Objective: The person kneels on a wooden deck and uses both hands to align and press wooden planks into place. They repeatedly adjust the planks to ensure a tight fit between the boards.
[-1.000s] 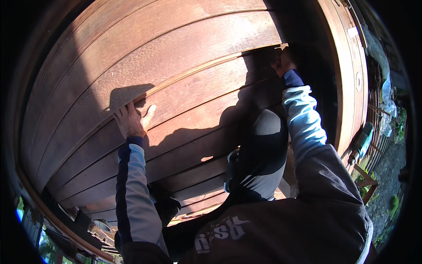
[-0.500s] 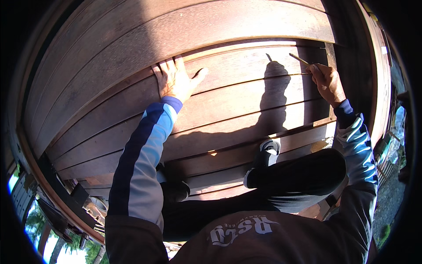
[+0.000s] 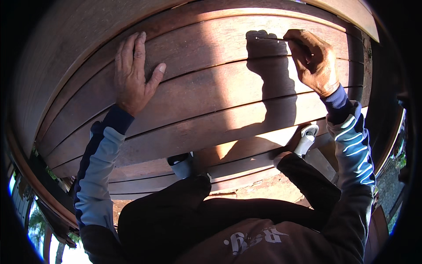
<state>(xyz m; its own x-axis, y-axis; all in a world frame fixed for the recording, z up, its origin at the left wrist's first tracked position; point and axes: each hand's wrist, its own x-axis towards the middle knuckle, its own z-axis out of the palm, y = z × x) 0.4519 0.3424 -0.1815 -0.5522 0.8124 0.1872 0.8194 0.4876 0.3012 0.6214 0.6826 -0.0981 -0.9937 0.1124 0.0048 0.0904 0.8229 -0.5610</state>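
Note:
My left hand (image 3: 135, 75) lies on the reddish-brown wooden planks (image 3: 180, 94), fingers stretched forward and thumb apart, with nothing in it. Over the sunlit part of the boards to the right is my right hand (image 3: 317, 66), its fingers pinched on a thin stick-like tool (image 3: 273, 39). The tool points left, across the hand's dark shadow, near a seam between boards. Its exact kind is too small to make out, and whether its tip touches the wood I cannot tell.
A raised wooden board (image 3: 61, 53) curves along the far and left side. My shoes (image 3: 306, 140) rest on the near planks, below my bent knees. Past the right edge is grey ground (image 3: 389, 193); greenery shows at the lower left.
My view and body have shifted over the planks. The left hand has drawn back from under the far board's edge; the tool now points level to the left. My feet sit differently.

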